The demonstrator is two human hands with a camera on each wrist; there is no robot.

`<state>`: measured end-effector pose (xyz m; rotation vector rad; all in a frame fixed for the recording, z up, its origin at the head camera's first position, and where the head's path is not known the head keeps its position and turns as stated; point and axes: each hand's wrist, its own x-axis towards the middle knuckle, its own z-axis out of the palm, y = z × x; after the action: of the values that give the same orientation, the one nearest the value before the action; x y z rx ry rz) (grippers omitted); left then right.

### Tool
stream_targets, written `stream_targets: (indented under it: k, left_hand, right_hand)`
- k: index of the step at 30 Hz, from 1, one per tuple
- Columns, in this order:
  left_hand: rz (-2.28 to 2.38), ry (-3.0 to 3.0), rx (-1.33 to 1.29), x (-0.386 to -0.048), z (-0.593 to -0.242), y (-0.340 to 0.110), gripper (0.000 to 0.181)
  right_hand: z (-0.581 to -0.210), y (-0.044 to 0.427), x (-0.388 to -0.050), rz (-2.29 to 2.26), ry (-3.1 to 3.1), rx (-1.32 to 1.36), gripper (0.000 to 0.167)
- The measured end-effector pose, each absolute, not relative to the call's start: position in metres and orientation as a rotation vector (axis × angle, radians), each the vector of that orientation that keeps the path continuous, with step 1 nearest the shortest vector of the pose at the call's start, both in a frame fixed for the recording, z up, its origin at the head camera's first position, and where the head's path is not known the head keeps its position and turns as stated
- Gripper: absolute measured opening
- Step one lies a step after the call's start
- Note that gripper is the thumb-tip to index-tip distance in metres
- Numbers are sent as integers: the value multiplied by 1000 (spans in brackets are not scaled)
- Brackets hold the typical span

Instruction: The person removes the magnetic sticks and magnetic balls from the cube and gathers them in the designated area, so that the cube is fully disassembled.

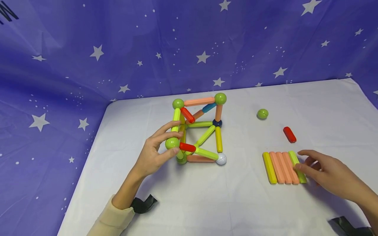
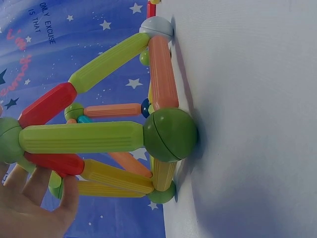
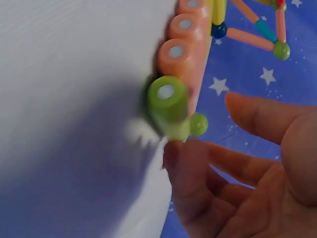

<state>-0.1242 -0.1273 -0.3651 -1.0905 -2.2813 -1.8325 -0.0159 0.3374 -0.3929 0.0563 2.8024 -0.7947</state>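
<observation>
A cube-like frame of magnetic building sticks and balls stands on the table. My left hand holds its upper near-left corner, with thumb and fingers about the green ball and the light green stick. In the left wrist view, fingers show beside the red sticks. My right hand is at the right end of a row of sticks, beside a light green stick. The right wrist view has a fingertip against or close to that stick, while the thumb stands apart from it.
Left of the green stick lie several salmon sticks and a yellow stick. Behind the row are a short red stick and a loose green ball. A starry blue cloth hangs behind the white table.
</observation>
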Motion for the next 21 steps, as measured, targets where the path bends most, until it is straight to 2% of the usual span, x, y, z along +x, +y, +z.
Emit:
stream_targets:
  k: [5,11,16,21]
  left_hand:
    - [-1832,-2284,-1087,-124,-365,-128,33]
    - [-1824,-2287,-1081,-124,-363,-130,33]
    - [-1829,-2292,-1083,-124,-364,-129,33]
    - [-1844,-2284,-1092,-124,-364,-128,32]
  right_hand:
    - [-381,320,-14,-964,2975,-81,46]
    - [-366,267,-23,-1354,2780,-310,34]
    - [-364,216,-40,-1385,2704,-423,32]
    - [-370,174,-59,-1382,2648,-491,40]
